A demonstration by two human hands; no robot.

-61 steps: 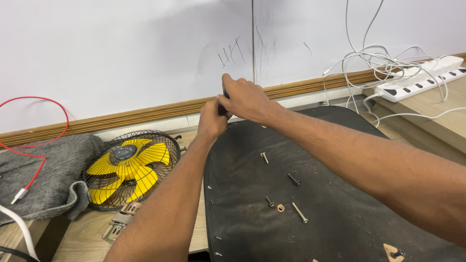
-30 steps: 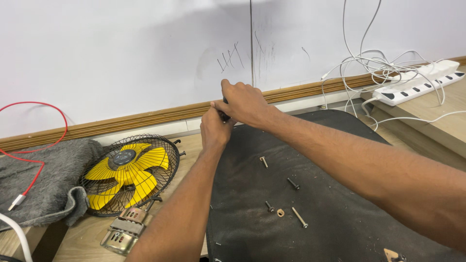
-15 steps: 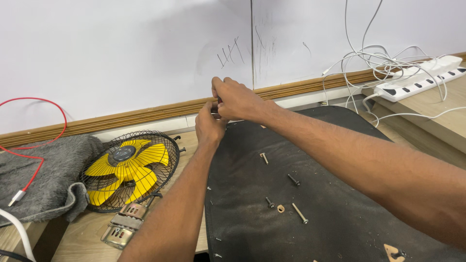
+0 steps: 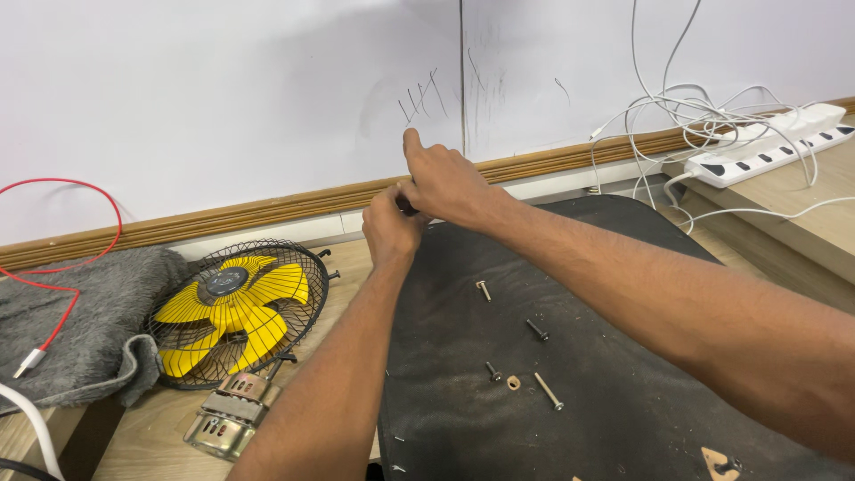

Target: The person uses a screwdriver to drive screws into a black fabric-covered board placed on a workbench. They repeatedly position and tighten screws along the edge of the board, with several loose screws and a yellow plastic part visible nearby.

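Near the upper middle of the frame the left hand (image 4: 390,233) and the right hand (image 4: 445,185) meet at the far edge of a black seat pad (image 4: 606,401), both closed around a small dark object (image 4: 405,207) pinched between them, too hidden to identify. Loose screws (image 4: 537,330) and a small washer (image 4: 513,383) lie on the pad at lower centre. At left a yellow-bladed fan (image 4: 233,307) in a black wire cage lies beside a grey cloth (image 4: 85,330) and a red wire (image 4: 62,258); a white power strip (image 4: 766,147) with tangled white cables sits at upper right.

Both hands (image 4: 419,200) meet above black pad (image 4: 606,392).
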